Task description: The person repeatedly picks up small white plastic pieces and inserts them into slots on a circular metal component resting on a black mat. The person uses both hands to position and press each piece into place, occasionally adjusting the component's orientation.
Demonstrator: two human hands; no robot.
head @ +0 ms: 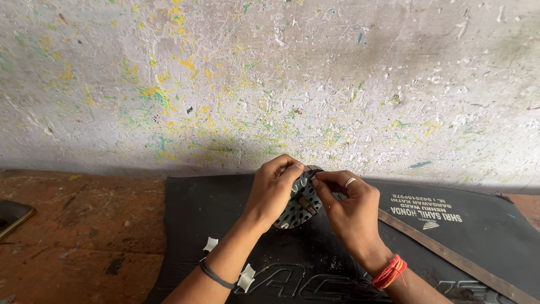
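A round dark metal disc [297,208] with many small holes and slots around its rim stands on edge above a black rubber mat [225,225]. My left hand [273,188] grips its left side and top edge. My right hand [350,205], with a ring on one finger and a red thread band at the wrist, pinches the disc's upper right rim with thumb and forefinger. A short shaft shows at the disc's centre between both hands.
Behind the mat rises a rough paint-flecked wall [270,79]. A brown worn surface [79,231] lies to the left with a dark phone [11,217] at its edge. Small white paper scraps [211,244] lie on the mat, and a thin metal strip [450,256] crosses its right side.
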